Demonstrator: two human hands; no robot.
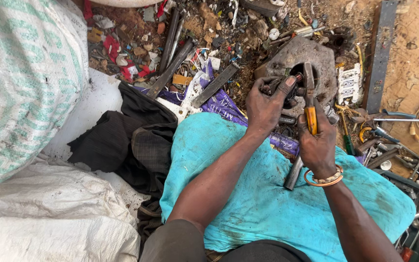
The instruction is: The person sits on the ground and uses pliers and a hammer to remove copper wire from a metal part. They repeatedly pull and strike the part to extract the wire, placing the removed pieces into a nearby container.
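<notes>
Pliers point(310, 104), orange-handled, one pair, clamped in the right hand point(317, 145), head pointing up and away from the wrist toward a small dark metal part point(280, 87). Left hand point(264, 104) fingers closed around that part, thumb on top, just left of the plier head; the two hands nearly touch. Both work above a grey stone block point(316, 60) with a hole in it. One orange bangle point(324, 179) on right wrist. One turquoise cloth point(248, 194) under both forearms. Two white woven sacks point(20, 87) at left. Scattered scrap bars and debris point(175, 53) on ground beyond.
</notes>
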